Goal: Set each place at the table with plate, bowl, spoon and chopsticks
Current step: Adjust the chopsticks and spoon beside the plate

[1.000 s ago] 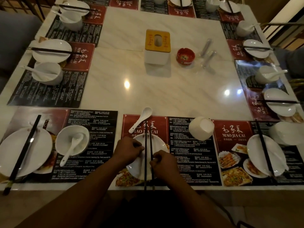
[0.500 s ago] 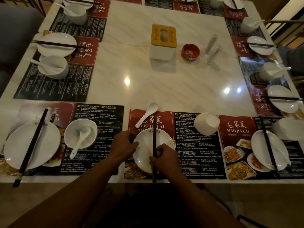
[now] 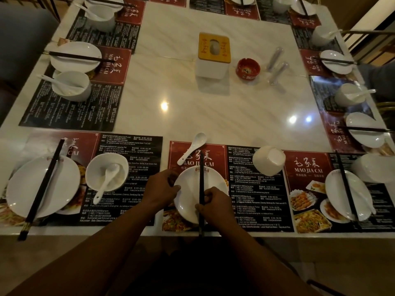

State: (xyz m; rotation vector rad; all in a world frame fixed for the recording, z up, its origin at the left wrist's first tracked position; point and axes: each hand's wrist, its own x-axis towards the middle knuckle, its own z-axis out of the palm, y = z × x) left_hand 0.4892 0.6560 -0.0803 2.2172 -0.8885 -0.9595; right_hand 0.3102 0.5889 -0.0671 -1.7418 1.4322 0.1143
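Since a second ago the two chopsticks (image 3: 201,189), which lay apart across the plate (image 3: 188,197), have come together into one dark line, and the left hand (image 3: 162,185) has shifted off them to the plate's left rim. That hand now has its fingers curled at the rim and holds the plate. The right hand (image 3: 213,202) is closed, pinching the chopsticks near their lower end. The pair runs straight up and down across the middle of the plate, its near end sticking out past the front edge of the desk (image 3: 213,107).

The plate sits on the red part of the middle placemat (image 3: 256,189) at the near side. A white spoon (image 3: 193,147) lies slanted just beyond the plate, its scoop over the mat's far edge. A white bowl (image 3: 268,160) stands to the right on the same mat, apart from the plate; whether it is upright or turned over cannot be told. A tissue box (image 3: 213,54) and a red ashtray (image 3: 248,69) stand mid-desk.
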